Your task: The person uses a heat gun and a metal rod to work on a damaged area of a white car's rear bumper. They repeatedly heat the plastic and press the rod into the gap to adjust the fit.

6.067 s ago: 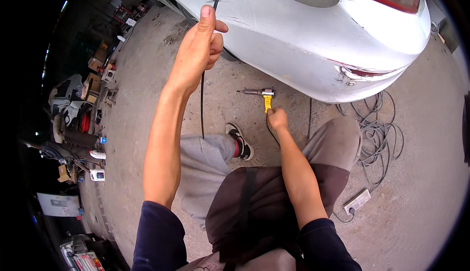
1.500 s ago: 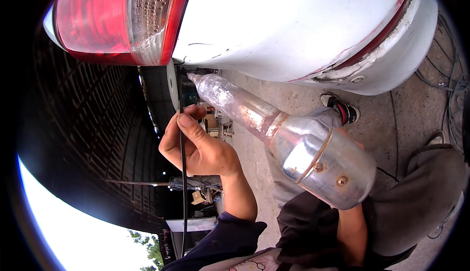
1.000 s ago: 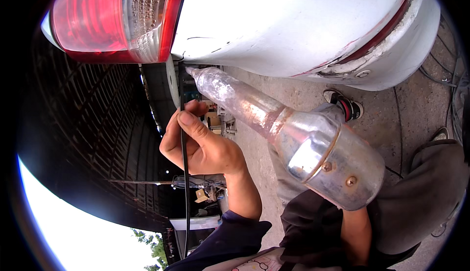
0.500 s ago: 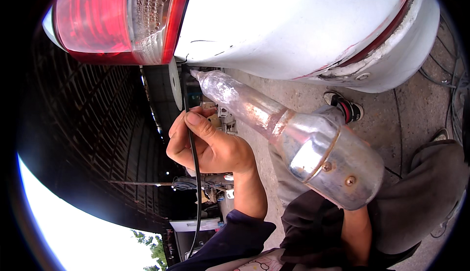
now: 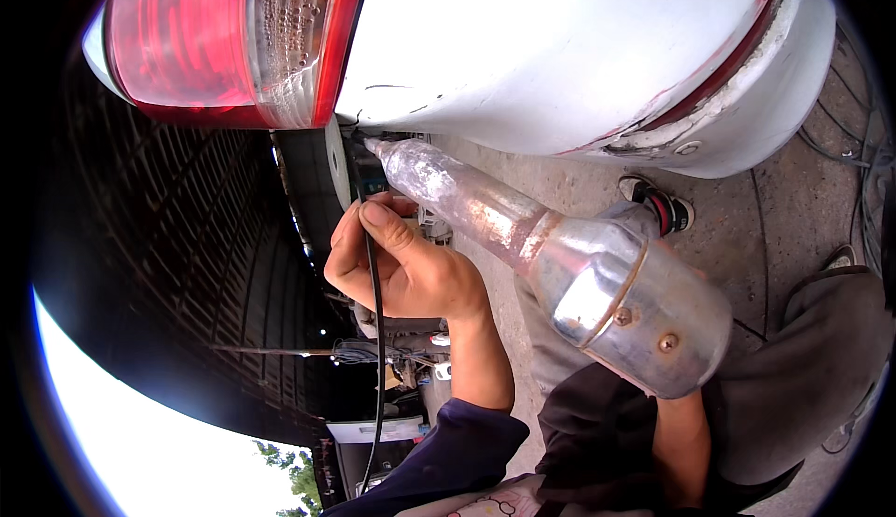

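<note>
My left hand (image 5: 411, 260) pinches a thin black plastic rod (image 5: 376, 330) between thumb and fingertips. The rod's upper end reaches a cracked edge of the white bumper (image 5: 560, 41); its lower part hangs down past my sleeve. In front of me is a metal hot-air gun (image 5: 597, 284), its narrow nozzle pointing up and left. The nozzle tip is close beside the rod's upper end; whether they touch I cannot tell. My right forearm (image 5: 679, 442) runs up behind the gun, whose barrel hides my gripping fingers. Dark crack lines mark the bumper near the nozzle.
A red and clear tail light (image 5: 187, 41) adjoins the bumper at upper left. Cables (image 5: 868, 158) lie on the concrete floor (image 5: 728, 218) at right. My shoe (image 5: 658, 204) is below the bumper. A dark slatted roof (image 5: 205, 265) spans the left.
My left hand has shifted slightly up and right with the rod, its fingertips closer to the nozzle. The hot-air gun stays nearly in place.
</note>
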Tool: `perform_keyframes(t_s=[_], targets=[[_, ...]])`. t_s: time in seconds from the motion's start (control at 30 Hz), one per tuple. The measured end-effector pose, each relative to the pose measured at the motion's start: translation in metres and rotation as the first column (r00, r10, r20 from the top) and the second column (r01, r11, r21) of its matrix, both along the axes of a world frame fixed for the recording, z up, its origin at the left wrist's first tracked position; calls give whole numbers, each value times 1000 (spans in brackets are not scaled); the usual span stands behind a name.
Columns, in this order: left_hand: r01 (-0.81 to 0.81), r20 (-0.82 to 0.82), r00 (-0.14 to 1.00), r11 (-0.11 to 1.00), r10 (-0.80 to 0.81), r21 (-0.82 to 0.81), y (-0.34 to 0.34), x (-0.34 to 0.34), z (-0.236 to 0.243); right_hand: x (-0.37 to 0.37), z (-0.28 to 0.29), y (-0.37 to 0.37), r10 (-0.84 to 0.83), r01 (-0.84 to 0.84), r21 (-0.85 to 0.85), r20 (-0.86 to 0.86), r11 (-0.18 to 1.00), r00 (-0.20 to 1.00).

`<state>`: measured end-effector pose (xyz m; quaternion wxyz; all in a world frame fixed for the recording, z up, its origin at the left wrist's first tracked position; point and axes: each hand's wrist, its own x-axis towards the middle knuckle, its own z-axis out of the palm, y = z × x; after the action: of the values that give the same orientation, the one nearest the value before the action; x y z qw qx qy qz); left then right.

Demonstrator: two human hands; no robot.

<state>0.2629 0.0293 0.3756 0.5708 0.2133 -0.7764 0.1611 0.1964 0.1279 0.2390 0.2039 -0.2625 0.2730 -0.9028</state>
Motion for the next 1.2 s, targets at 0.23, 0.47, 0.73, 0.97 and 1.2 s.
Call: perform_keyframes(t_s=[0.23, 0.47, 0.73, 0.97, 1.2], targets=[[-33, -36, 999, 998, 35, 48, 9, -3, 5, 2, 0, -1, 11, -11, -8, 17, 1000, 1000], [-67, -62, 996, 997, 70, 41, 9, -6, 4, 4, 8, -9, -7, 13, -83, 67, 997, 998], [-69, -45, 996, 992, 74, 106, 13, 2, 11, -5, 8, -3, 115, -111, -67, 67, 992, 991], [-26, -102, 994, 990, 40, 136, 13, 3, 12, 3, 15, 1, 348, -338, -86, 300, 937, 888], [8, -116, 993, 968, 22, 251, 17, 3, 16, 6, 10, -7, 251, -240, -78, 190, 968, 949]])
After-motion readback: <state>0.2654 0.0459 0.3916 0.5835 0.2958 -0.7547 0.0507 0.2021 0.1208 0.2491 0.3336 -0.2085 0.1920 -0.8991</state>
